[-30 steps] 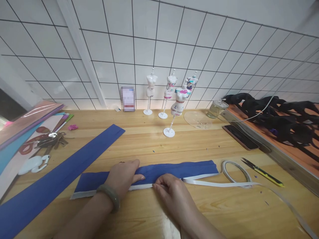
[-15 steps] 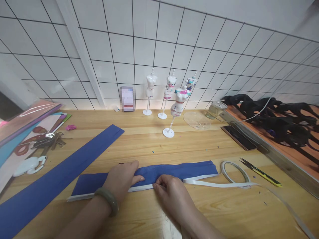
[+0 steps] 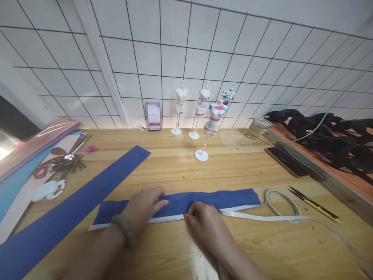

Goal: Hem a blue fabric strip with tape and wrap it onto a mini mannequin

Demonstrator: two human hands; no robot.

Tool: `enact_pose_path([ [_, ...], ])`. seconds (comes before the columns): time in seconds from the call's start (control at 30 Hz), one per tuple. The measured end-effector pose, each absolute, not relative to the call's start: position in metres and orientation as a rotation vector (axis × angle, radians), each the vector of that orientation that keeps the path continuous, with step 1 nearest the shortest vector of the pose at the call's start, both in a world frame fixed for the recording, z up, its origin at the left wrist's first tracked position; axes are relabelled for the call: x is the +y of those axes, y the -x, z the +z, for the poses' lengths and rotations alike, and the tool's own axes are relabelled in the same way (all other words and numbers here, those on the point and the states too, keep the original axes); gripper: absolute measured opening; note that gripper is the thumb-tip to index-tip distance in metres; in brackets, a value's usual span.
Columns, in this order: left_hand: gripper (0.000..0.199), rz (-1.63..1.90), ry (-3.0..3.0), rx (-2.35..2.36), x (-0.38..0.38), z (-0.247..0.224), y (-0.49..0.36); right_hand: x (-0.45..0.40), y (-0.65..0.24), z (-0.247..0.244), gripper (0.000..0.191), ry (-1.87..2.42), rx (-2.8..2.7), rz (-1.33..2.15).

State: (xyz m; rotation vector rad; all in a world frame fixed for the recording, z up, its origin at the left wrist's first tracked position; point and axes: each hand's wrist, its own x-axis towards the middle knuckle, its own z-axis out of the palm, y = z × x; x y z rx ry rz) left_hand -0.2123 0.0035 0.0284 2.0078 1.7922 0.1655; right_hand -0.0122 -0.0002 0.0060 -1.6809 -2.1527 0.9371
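A short blue fabric strip (image 3: 233, 199) lies crosswise on the wooden table, with white tape (image 3: 167, 219) along its near edge. My left hand (image 3: 145, 204), a bangle on its wrist, rests on the strip with thumb and forefinger apart; its other fingers are partly hidden. To its right, my right hand (image 3: 202, 217) pinches the tape at the near edge between thumb and fingers. From the strip's right end, loose tape runs beside a tape roll (image 3: 282, 203). A longer blue fabric strip (image 3: 87, 198) slants across the table on the left.
Yellow-handled thread snips (image 3: 316, 204) lie right of the roll. Small white mannequins (image 3: 211, 118) stand at the back, near a propped phone (image 3: 154, 116). Another phone (image 3: 287, 161) and a glass jar (image 3: 258, 128) are at the right. Keys (image 3: 68, 161) and white earphones (image 3: 49, 189) lie left.
The camera view has shifted slightly, so things appear a little further right. My left thumb has drawn back slightly from the tape; my right hand keeps its pinch at the edge.
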Motion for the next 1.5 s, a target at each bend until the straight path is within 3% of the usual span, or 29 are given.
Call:
enact_pose_path([
  [0.17, 0.029, 0.398, -2.061, 1.865, -0.03, 0.033, 0.239, 0.001, 0.013, 0.006, 0.014, 1.701, -2.13, 0.953],
  [0.37, 0.03, 0.411, -2.939, 1.664, -0.086, 0.005, 0.236, 0.001, 0.013, 0.007, 0.014, 1.714, -2.124, 0.969],
  [0.5, 0.031, 0.427, -3.196, 1.587, -0.09, -0.011, 0.225, 0.003, 0.012, 0.005, 0.014, 1.728, -2.119, 0.972],
  [1.1, 0.031, 0.227, -3.353, 1.529, -0.086, -0.004, 0.21, 0.002, 0.011, 0.0, 0.012, 1.69, -2.122, 0.947],
  [1.27, 0.03, 0.16, -3.043, 1.824, -0.083, -0.01, 0.198, 0.003, 0.011, 0.001, 0.011, 1.681, -2.12, 0.931],
  [1.5, 0.025, 0.374, -2.762, 2.114, -0.078, -0.009, 0.182, 0.003, 0.009, 0.003, 0.01, 1.658, -2.124, 0.935],
])
